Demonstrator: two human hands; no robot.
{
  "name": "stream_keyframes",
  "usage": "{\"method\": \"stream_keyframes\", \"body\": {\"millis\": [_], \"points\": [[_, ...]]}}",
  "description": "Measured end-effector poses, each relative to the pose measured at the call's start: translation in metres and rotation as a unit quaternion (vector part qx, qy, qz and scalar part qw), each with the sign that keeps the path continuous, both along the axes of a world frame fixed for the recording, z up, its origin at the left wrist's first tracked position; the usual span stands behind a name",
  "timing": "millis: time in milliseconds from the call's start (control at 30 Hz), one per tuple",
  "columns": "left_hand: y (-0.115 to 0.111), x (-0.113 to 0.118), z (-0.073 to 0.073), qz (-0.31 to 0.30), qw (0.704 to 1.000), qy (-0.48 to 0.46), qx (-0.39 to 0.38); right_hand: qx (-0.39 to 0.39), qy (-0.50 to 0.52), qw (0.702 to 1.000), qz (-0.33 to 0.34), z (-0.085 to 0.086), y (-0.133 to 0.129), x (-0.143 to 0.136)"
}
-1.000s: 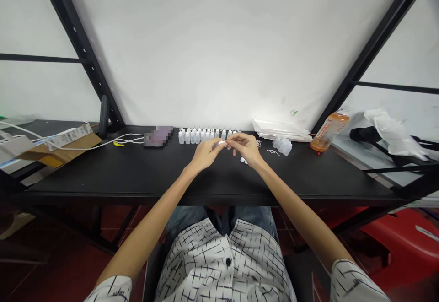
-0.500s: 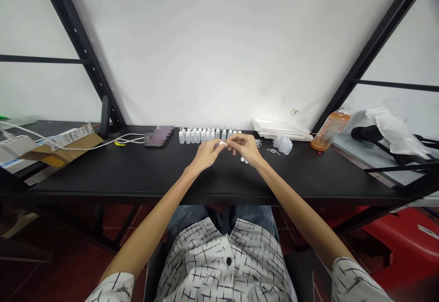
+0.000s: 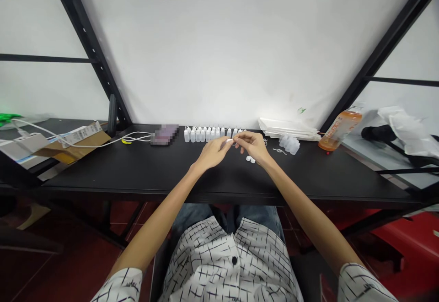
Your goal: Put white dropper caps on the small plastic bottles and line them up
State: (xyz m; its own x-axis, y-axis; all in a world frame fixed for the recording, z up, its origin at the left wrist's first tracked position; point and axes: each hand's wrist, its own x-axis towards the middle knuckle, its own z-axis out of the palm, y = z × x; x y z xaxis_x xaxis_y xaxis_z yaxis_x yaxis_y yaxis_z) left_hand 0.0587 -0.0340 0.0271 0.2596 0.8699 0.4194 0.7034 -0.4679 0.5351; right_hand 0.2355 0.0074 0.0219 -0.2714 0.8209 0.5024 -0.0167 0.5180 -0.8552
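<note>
Over the middle of the black table, my left hand (image 3: 213, 152) pinches a small white piece (image 3: 229, 141) between thumb and fingertips. My right hand (image 3: 252, 145) meets it from the right, its fingers closed on what looks like a thin white loop, too small to make out fully. Behind both hands stands a row of small white bottles (image 3: 203, 134), partly hidden by the fingers. Two or so white caps (image 3: 250, 159) lie on the table just below my right hand. Thin white curled strips (image 3: 280, 151) lie to the right, beside several lying translucent bottles (image 3: 290, 144).
A stack of white sheets (image 3: 288, 129) lies at the back right, with an orange drink bottle (image 3: 341, 128) beyond it. At the left are a purple blurred object (image 3: 164, 135), a white cable (image 3: 85, 146) and an opened cardboard box (image 3: 78, 145).
The whole view has shifted slightly, so things appear further right. My hands have drawn slightly apart at the fingertips, and a thin white loop now shows near my right fingers.
</note>
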Motion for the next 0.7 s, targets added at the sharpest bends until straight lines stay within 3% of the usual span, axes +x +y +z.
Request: {"method": "stream_keyframes", "body": {"millis": [133,233,333,400,500,567,700], "points": [[-0.002,0.000,0.001,0.054,0.997,0.058,-0.015,-0.011,0.010,0.999,-0.039,-0.001,0.003,0.001],[-0.003,0.000,0.002,0.059,0.993,0.098,-0.028,-0.009,0.004,0.995,-0.095,-0.003,0.007,0.004],[-0.002,-0.001,0.001,0.062,0.987,0.143,-0.028,0.044,-0.051,0.981,-0.184,-0.003,0.008,0.009],[0.000,-0.003,0.001,0.066,0.982,0.173,-0.027,0.104,-0.106,0.956,-0.253,-0.002,0.006,0.011],[0.004,-0.010,-0.001,0.031,0.979,0.189,-0.067,0.162,-0.188,0.909,-0.335,-0.002,0.005,0.010],[0.008,-0.017,-0.002,-0.019,0.977,0.185,-0.109,0.155,-0.236,0.887,-0.366,-0.001,0.007,0.008],[0.014,-0.032,-0.004,-0.063,0.976,0.162,-0.128,0.101,-0.330,0.866,-0.361,0.006,0.020,-0.001]]}}
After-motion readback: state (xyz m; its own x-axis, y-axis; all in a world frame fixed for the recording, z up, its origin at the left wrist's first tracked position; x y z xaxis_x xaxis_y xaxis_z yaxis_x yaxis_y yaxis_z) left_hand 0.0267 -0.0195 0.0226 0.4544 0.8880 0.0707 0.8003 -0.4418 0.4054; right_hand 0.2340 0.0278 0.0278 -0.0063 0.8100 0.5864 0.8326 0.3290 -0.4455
